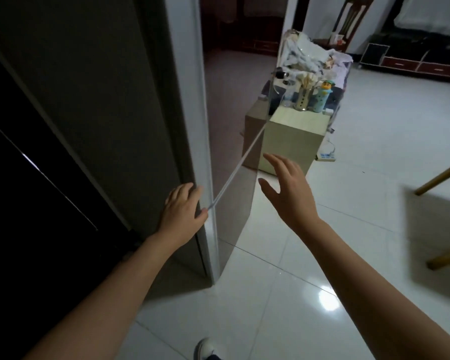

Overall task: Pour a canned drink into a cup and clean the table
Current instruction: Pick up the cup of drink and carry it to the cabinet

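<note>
Fridge door (234, 141) edge runs far-to-near from the left hand (183, 211), whose fingers curl round it; right hand (289, 193) hovers spread just right. No can or cup visible.

a tall dark fridge (83, 105) fills the left side, its door edge pale grey. right of the fridge spreads a glossy white tiled floor (374, 152) with a lamp's glare. beyond the fridge stands a pale cabinet (294, 141) piled with clutter. far behind the cabinet sits a low dark tv unit (411, 61). wooden legs (442, 178) cross the right edge.
</note>
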`<act>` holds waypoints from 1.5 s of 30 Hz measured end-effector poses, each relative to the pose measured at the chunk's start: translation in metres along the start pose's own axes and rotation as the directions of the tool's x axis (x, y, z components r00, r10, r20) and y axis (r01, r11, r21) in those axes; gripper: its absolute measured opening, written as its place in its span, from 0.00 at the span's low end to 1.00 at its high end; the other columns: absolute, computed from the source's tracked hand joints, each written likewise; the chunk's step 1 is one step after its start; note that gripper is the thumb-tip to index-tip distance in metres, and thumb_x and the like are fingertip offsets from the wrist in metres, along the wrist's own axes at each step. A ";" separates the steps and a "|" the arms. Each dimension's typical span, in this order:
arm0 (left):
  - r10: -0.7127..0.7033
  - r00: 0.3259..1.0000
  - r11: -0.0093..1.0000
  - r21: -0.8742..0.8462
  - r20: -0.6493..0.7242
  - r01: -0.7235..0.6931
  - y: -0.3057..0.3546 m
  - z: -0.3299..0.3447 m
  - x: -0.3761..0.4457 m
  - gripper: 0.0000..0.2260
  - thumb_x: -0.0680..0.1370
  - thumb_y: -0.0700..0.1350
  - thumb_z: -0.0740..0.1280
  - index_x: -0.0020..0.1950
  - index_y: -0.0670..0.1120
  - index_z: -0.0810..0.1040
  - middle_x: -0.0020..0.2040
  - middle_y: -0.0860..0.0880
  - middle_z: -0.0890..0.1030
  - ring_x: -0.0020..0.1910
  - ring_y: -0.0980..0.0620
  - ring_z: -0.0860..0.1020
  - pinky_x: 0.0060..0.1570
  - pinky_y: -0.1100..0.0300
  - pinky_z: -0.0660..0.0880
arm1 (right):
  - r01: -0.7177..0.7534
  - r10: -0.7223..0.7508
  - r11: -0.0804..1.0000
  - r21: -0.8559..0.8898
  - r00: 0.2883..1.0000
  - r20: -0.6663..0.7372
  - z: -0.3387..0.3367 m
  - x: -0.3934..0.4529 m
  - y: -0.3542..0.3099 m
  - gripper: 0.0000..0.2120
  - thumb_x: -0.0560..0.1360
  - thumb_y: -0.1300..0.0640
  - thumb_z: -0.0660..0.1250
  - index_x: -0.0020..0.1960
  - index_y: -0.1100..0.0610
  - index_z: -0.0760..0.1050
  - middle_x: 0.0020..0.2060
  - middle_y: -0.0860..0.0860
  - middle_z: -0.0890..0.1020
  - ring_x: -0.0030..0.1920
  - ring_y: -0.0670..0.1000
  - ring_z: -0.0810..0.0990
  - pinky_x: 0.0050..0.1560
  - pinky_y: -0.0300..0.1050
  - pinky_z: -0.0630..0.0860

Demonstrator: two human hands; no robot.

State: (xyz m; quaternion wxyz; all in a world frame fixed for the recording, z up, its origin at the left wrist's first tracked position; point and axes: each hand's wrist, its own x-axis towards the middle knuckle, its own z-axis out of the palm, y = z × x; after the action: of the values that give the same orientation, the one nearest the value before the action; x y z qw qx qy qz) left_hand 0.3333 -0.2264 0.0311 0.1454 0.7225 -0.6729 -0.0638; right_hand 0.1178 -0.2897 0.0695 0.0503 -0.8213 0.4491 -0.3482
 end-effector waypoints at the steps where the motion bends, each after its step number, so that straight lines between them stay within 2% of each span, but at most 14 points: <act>1: 0.014 1.000 1.000 0.006 -0.006 -0.014 0.012 0.002 -0.003 0.24 0.78 0.50 0.59 0.73 0.45 0.60 0.72 0.46 0.63 0.72 0.49 0.60 0.71 0.53 0.54 | -0.017 0.018 0.999 -0.036 1.000 0.010 -0.011 -0.012 0.007 0.24 0.74 0.57 0.67 0.68 0.59 0.67 0.63 0.57 0.75 0.63 0.58 0.72 0.62 0.48 0.68; 4: 0.045 0.998 0.999 0.006 -0.053 -0.045 0.046 0.008 -0.008 0.23 0.79 0.50 0.58 0.72 0.46 0.62 0.71 0.47 0.66 0.70 0.49 0.63 0.69 0.54 0.58 | -0.073 0.080 0.987 -0.146 0.996 0.045 -0.046 -0.050 0.030 0.24 0.74 0.56 0.67 0.68 0.60 0.67 0.62 0.58 0.75 0.62 0.60 0.73 0.60 0.52 0.71; 9: 0.208 0.978 0.978 0.014 0.001 -0.208 0.111 0.026 -0.017 0.23 0.78 0.49 0.60 0.72 0.45 0.63 0.71 0.46 0.66 0.70 0.47 0.63 0.68 0.53 0.58 | -0.174 0.197 0.941 -0.292 0.979 0.050 -0.099 -0.120 0.067 0.24 0.72 0.57 0.69 0.67 0.61 0.68 0.60 0.58 0.77 0.60 0.60 0.74 0.57 0.52 0.73; 17: 0.530 0.846 0.848 -0.033 0.056 -0.529 0.214 0.064 -0.036 0.21 0.74 0.48 0.65 0.65 0.40 0.72 0.64 0.39 0.74 0.64 0.40 0.72 0.63 0.48 0.66 | -0.401 0.411 0.801 -0.444 0.908 -0.077 -0.173 -0.226 0.093 0.24 0.70 0.58 0.71 0.64 0.63 0.71 0.57 0.59 0.79 0.57 0.60 0.76 0.55 0.52 0.75; 20: 0.623 0.778 0.782 -0.057 0.085 -0.620 0.245 0.075 -0.041 0.22 0.75 0.49 0.64 0.65 0.39 0.71 0.64 0.39 0.74 0.64 0.41 0.71 0.64 0.48 0.66 | -0.517 0.525 0.708 -0.481 0.841 -0.132 -0.192 -0.267 0.093 0.24 0.71 0.57 0.70 0.65 0.62 0.70 0.58 0.58 0.78 0.58 0.60 0.76 0.56 0.52 0.74; 25: 0.753 0.642 0.658 -0.129 0.145 -0.742 0.294 0.092 -0.052 0.23 0.76 0.50 0.63 0.68 0.41 0.68 0.67 0.40 0.71 0.67 0.43 0.68 0.66 0.51 0.63 | -0.698 0.697 0.523 -0.489 0.681 -0.226 -0.216 -0.333 0.082 0.26 0.73 0.55 0.68 0.68 0.60 0.67 0.61 0.58 0.76 0.61 0.58 0.73 0.60 0.53 0.72; 33: 0.873 0.441 0.480 -0.213 0.207 -0.851 0.350 0.119 -0.081 0.24 0.77 0.52 0.62 0.69 0.42 0.66 0.68 0.41 0.70 0.67 0.44 0.68 0.65 0.51 0.65 | -0.871 0.829 0.255 -0.419 0.420 -0.368 -0.226 -0.407 0.047 0.25 0.73 0.55 0.67 0.68 0.60 0.67 0.61 0.58 0.75 0.62 0.58 0.72 0.59 0.53 0.71; 38: 0.897 0.376 0.427 -0.236 0.232 -0.873 0.370 0.134 -0.098 0.25 0.77 0.53 0.62 0.70 0.42 0.66 0.68 0.41 0.70 0.67 0.44 0.68 0.65 0.51 0.65 | -0.919 0.848 0.159 -0.360 0.314 -0.426 -0.228 -0.439 0.034 0.25 0.73 0.55 0.67 0.67 0.60 0.67 0.61 0.57 0.76 0.61 0.58 0.72 0.58 0.53 0.71; 45: 0.914 0.326 0.384 -0.254 0.242 -0.888 0.405 0.153 -0.126 0.24 0.76 0.51 0.64 0.68 0.41 0.68 0.66 0.40 0.72 0.66 0.43 0.69 0.63 0.50 0.67 | -0.947 0.861 0.079 -0.311 0.222 -0.458 -0.245 -0.484 0.033 0.25 0.74 0.54 0.66 0.68 0.58 0.66 0.61 0.56 0.75 0.62 0.57 0.71 0.60 0.55 0.71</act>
State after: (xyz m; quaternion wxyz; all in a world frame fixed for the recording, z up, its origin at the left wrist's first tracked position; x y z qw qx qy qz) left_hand -0.1080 -0.1417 -0.0068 0.0634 0.1983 -0.9704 -0.1225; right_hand -0.2280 0.1208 -0.0144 -0.0116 -0.3089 0.9371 -0.1619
